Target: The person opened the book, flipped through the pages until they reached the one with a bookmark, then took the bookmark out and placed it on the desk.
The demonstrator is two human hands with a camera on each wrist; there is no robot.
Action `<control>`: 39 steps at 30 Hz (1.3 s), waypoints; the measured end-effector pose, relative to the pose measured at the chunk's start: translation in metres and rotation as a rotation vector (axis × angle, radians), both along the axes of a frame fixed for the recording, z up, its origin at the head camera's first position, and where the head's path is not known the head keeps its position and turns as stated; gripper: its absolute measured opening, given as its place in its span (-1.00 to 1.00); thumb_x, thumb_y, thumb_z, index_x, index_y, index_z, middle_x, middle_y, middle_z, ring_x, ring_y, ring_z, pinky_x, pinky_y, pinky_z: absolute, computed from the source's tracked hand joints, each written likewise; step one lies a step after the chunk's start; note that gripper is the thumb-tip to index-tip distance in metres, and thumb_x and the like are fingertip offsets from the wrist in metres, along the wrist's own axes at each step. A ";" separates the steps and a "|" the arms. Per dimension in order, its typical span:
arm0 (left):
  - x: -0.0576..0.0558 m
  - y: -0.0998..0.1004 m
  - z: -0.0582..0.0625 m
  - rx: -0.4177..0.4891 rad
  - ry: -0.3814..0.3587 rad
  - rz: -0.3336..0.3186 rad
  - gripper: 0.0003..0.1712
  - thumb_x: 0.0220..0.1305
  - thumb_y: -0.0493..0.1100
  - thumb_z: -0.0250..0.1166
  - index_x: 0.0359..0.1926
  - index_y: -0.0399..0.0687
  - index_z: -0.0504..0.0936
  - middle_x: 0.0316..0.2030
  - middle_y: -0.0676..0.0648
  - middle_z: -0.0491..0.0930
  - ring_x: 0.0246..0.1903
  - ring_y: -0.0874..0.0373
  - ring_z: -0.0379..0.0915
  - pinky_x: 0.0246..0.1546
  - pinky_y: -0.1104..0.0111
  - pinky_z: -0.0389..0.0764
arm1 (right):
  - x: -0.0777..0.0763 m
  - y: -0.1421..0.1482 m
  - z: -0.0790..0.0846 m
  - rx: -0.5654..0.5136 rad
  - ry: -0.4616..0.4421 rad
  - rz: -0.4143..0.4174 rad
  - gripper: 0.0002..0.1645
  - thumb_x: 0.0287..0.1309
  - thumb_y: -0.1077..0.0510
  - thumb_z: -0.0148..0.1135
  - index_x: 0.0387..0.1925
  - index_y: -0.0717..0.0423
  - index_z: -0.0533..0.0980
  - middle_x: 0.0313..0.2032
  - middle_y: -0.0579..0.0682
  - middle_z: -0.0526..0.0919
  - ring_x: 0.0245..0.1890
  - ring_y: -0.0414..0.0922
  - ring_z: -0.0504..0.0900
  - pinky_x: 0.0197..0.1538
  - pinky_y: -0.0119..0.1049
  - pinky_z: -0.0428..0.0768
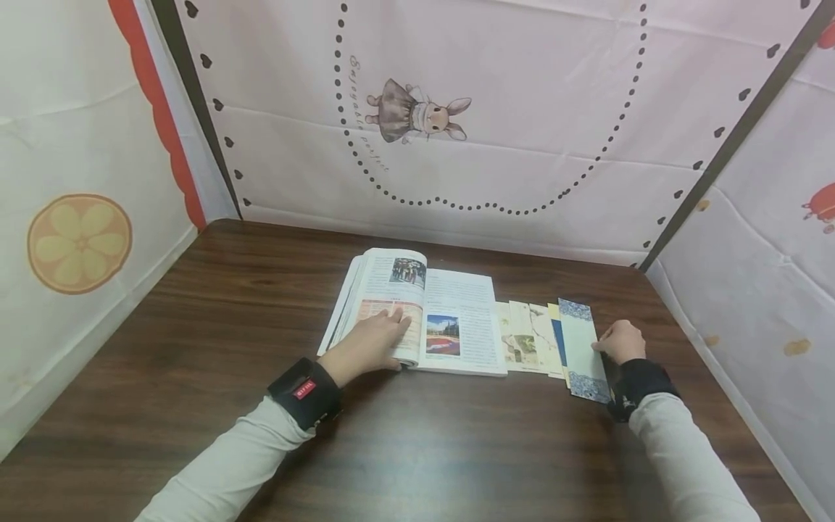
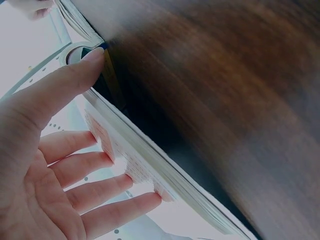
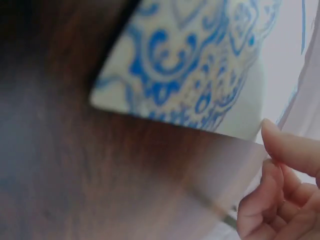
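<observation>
An open book point(image 1: 457, 290) lies on the table, with text and colour photos on its pages. My left hand point(image 1: 372, 339) rests on the lower part of its left page. In the left wrist view the fingers point(image 2: 95, 162) are spread and straight on the page, and the thumb lies at the book's bottom edge near the spine. At the far right, my right hand point(image 1: 622, 342) pinches the right edge of a pale bookmark point(image 1: 583, 348) between thumb and curled fingers. Blue scrollwork point(image 3: 170, 55) decorates the bookmark's ends.
Several overlapping cards, cream ones point(image 1: 522, 341) and a blue one point(image 1: 559, 339), lie in a row between the book and the pale bookmark. Brown wood tabletop point(image 1: 417, 449) spreads in front. Printed cloth point(image 1: 522, 109) hangs behind and at both sides.
</observation>
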State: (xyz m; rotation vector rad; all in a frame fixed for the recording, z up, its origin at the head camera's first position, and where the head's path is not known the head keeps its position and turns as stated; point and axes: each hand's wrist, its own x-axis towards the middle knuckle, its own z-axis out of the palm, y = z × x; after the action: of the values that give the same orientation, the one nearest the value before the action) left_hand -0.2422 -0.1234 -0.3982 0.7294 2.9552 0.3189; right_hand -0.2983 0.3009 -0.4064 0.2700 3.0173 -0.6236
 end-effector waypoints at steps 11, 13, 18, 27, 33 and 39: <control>0.001 0.001 0.001 -0.015 0.006 0.006 -0.05 -0.11 -0.04 0.51 0.29 -0.28 0.32 0.30 -0.34 0.28 0.26 -0.30 0.24 0.19 -0.04 0.36 | 0.002 -0.081 0.002 0.006 0.144 0.514 -0.64 0.14 0.21 0.23 -0.11 0.40 0.45 -0.21 0.31 0.61 -0.22 0.15 0.60 -0.18 -0.04 0.56; 0.001 0.002 0.001 -0.018 0.000 0.015 -0.05 -0.10 -0.03 0.51 0.30 -0.27 0.32 0.31 -0.33 0.27 0.27 -0.29 0.24 0.20 -0.03 0.36 | 0.007 -0.103 0.003 0.002 0.112 0.657 -0.46 0.14 0.12 0.26 0.06 0.40 0.41 -0.02 0.32 0.57 0.01 0.19 0.55 0.06 0.05 0.51; 0.002 0.003 0.002 -0.026 0.001 0.020 -0.05 -0.11 -0.01 0.51 0.28 -0.27 0.34 0.29 -0.33 0.29 0.26 -0.28 0.26 0.21 0.00 0.36 | 0.022 -0.137 0.000 0.151 -0.009 0.847 0.04 -0.05 -0.20 0.38 0.29 0.37 0.24 0.31 0.29 0.30 0.34 0.17 0.27 0.32 0.02 0.28; 0.003 0.008 0.008 -0.036 0.000 0.033 -0.05 -0.14 -0.05 0.52 0.28 -0.27 0.34 0.30 -0.33 0.27 0.26 -0.31 0.23 0.21 -0.03 0.35 | 0.013 -0.145 0.005 0.250 -0.099 0.874 0.10 -0.14 -0.29 0.39 0.29 0.31 0.27 0.32 0.27 0.29 0.32 0.16 0.30 0.30 0.00 0.33; 0.003 0.009 0.010 -0.039 -0.008 0.033 -0.06 -0.12 -0.03 0.51 0.29 -0.26 0.34 0.31 -0.33 0.27 0.27 -0.31 0.22 0.21 -0.03 0.34 | 0.012 -0.143 0.012 0.215 -0.134 0.896 -0.07 -0.04 -0.15 0.39 0.27 0.26 0.31 0.30 0.26 0.34 0.26 0.17 0.39 0.27 0.01 0.37; 0.003 0.011 0.011 -0.047 0.007 0.025 -0.05 -0.07 0.21 0.43 0.25 -0.25 0.39 0.26 -0.33 0.35 0.24 -0.24 0.30 0.19 0.01 0.38 | 0.019 -0.148 0.013 0.242 -0.146 0.851 -0.04 -0.08 -0.21 0.39 0.26 0.22 0.33 0.28 0.24 0.37 0.25 0.16 0.40 0.27 0.04 0.37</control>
State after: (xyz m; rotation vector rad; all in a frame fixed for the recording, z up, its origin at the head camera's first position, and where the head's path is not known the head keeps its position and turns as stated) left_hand -0.2396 -0.1124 -0.3868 0.6902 2.9690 0.2486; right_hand -0.2794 0.1527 -0.3935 -0.8712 2.6710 -0.1470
